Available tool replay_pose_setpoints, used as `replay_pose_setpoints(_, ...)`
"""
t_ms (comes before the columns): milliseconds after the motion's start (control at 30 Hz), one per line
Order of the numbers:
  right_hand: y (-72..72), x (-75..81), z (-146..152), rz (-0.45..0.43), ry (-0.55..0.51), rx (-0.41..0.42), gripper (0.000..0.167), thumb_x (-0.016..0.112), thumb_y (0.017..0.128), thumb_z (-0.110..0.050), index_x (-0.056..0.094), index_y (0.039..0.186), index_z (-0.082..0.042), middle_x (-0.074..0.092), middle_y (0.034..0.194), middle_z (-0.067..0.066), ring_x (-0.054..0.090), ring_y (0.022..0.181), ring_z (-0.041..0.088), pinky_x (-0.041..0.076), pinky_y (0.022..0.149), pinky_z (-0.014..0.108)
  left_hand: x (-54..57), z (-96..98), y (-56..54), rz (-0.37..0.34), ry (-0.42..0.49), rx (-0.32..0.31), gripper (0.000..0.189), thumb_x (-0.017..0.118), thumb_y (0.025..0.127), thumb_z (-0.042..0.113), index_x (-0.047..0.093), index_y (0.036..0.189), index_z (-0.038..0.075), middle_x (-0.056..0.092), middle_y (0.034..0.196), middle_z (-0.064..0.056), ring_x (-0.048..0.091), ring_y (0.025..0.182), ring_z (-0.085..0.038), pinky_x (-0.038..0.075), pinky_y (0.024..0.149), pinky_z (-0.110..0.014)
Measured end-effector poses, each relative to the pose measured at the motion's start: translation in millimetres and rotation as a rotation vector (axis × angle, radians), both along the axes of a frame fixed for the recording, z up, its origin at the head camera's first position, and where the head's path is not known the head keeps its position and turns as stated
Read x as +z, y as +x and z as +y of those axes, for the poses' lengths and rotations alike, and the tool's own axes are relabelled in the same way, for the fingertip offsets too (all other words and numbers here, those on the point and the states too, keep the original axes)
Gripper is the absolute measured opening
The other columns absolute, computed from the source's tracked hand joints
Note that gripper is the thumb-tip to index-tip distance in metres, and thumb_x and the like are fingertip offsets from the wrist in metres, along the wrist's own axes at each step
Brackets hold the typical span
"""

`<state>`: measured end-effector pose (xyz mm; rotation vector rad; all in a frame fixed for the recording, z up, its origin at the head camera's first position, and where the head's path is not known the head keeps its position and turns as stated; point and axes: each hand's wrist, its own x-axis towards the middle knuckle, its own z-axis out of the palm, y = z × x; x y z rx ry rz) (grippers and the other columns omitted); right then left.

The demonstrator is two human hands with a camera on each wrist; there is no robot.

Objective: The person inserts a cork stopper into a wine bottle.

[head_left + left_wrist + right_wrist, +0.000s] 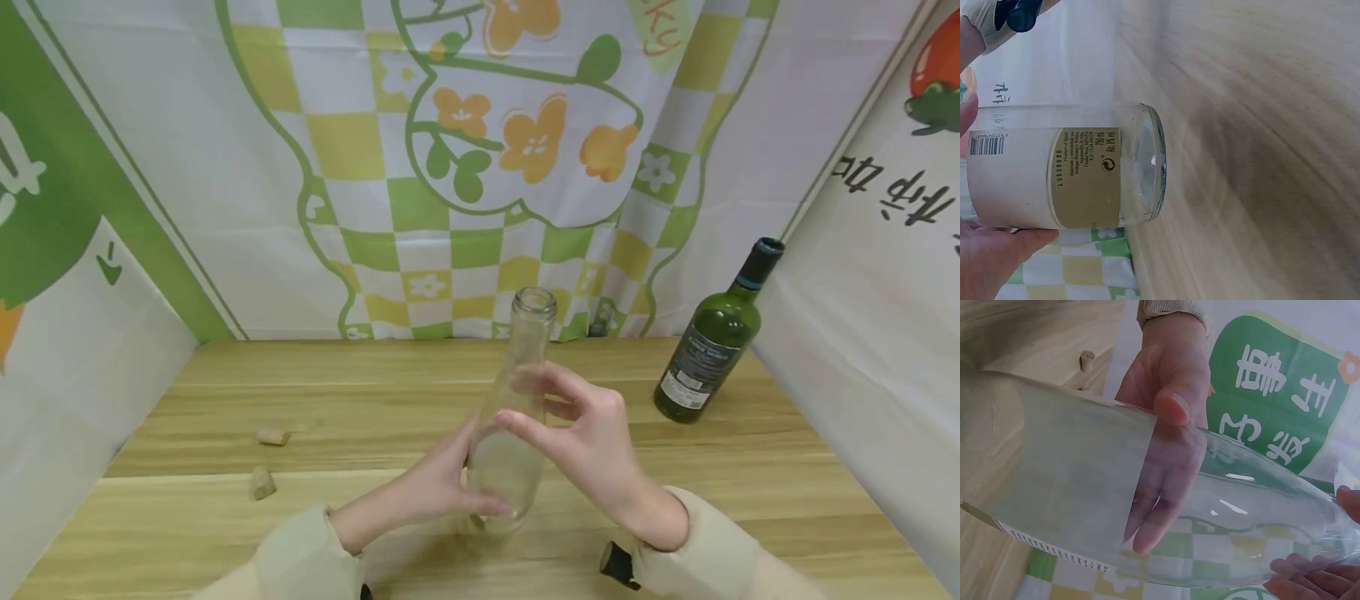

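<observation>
A clear, uncorked glass bottle (pixel 528 346) stands slightly tilted in front of me, held in both hands. Low on its body, my left hand (pixel 438 487) grips it with the thumb on the near side and the fingers mostly hidden behind. My right hand (pixel 592 442) pinches the shoulder below the neck between thumb and fingers. In the left wrist view, a pale and gold label (pixel 1085 178) wraps the body, and the thick base (pixel 1152 165) hangs over the table beside a shadow. Through the glass, the right wrist view shows my left fingers (pixel 1163 500).
Two corks, one farther back (pixel 272 436) and one nearer (pixel 262 482), lie at the left of the wooden table (pixel 390 375). A green wine bottle (pixel 708 350) with a dark capped neck stands at the back right. Printed cloth (pixel 367 167) closes off the back and sides.
</observation>
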<state>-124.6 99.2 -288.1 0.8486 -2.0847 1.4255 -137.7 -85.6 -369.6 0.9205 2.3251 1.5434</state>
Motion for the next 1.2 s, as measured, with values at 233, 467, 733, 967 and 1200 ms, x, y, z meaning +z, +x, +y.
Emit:
replay_pose_setpoints(233,2.1,-12.1,-4.9,-0.024,-0.007,0.022,0.031,0.078,0.07,-0.01,0.065,0.099,-0.011,0.068,0.096,0.0,0.064,0.088,0.016,0.053,0.074,0.027,-10.8,-5.4,4.3,-0.004,-0.019,-0.024,0.096,0.078,0.071,0.026,0.017,0.143,0.013,0.033,0.14,-0.011,0.035,0.124,-0.032,0.037,0.095,-0.054)
replay_pose_setpoints(467,0.8,-21.5,-8.0,-0.013,-0.009,0.025,0.03,0.079,0.069,-0.011,0.065,0.096,-0.01,0.068,0.094,0.001,0.065,0.087,0.016,0.054,0.073,0.028,-18.8,-8.5,2.8,0.001,-0.015,-0.03,0.094,0.078,0.071,0.024,0.018,0.142,0.009,0.038,0.136,-0.013,0.039,0.121,-0.035,0.036,0.096,-0.053)
replay_pose_setpoints(733,-1.3,-23.7,-9.1,0.007,0.006,0.024,0.031,0.079,0.068,-0.011,0.064,0.095,-0.008,0.069,0.094,0.001,0.065,0.086,0.015,0.053,0.073,0.027,-21.3,-10.2,2.8,-0.034,-0.015,-0.047,0.095,0.077,0.072,0.026,0.016,0.142,0.01,0.04,0.133,-0.011,0.04,0.12,-0.034,0.037,0.096,-0.051)
replay_pose_setpoints(967,-2.5,-23.6,-9.0,-0.062,0.01,0.085,0.031,0.077,0.071,-0.009,0.059,0.096,-0.004,0.066,0.096,0.005,0.063,0.092,0.017,0.051,0.083,0.031,-23.1,-9.7,4.7,-0.061,-0.025,-0.006,0.098,0.078,0.071,0.03,0.016,0.143,0.008,0.042,0.132,-0.01,0.042,0.119,-0.032,0.038,0.096,-0.05)
replay_pose_setpoints(1200,-5.6,-23.3,-9.1,-0.17,0.041,0.194,0.031,0.069,0.078,-0.004,0.055,0.106,-0.001,0.062,0.107,0.011,0.058,0.104,0.023,0.044,0.093,0.034,-23.7,-8.9,5.3,-0.017,-0.074,0.026,0.095,0.078,0.071,0.031,0.02,0.142,0.008,0.037,0.137,-0.016,0.04,0.121,-0.034,0.041,0.091,-0.05)
